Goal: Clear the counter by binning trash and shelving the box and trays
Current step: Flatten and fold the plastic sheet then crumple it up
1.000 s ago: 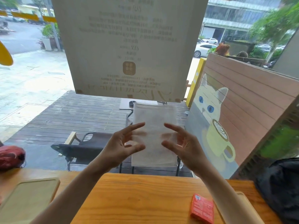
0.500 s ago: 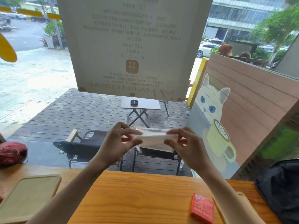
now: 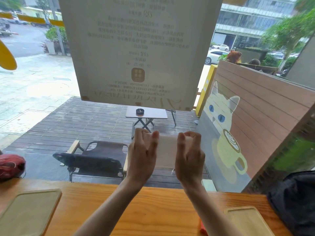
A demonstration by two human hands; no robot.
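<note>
- Both hands raised above the wooden counter [image 3: 153,210], at chest height in front of the window.
- Left hand [image 3: 142,154] pinches the left edge of a thin whitish sheet [image 3: 166,150], a napkin or wrapper, can't tell which. Thumb and forefinger are closed on it.
- Right hand [image 3: 189,157] pinches the right edge the same way; fingertips [image 3: 181,137] curl over the top edge.
- Sheet hangs between the two hands, well clear of the counter, at 12 o'clock from the body. Looks partly folded; the fold itself is not readable.
- Step in hand, my read: folding or scrunching the sheet down so it can be binned.
- To do it well: bring the hands together, keep both pinches tight so the limp sheet does not slip, and compact it into one hand to free the other.
- No bin in view, so the person will have to turn to find one.
- Left tray [image 3: 25,213] lies flat on the counter at 9 o'clock; right tray [image 3: 245,220] lies at 3 o'clock. Neither is touched.
- Red box [image 3: 202,227] is just visible at the inner edge of the right tray, mostly hidden behind the right forearm.
- Dark bag [image 3: 294,201] sits at the far right of the counter, a red bundle [image 3: 10,165] at the far left; both are apart from the hands.
- Trays and box still to shelve, so the task is at an early stage.
</note>
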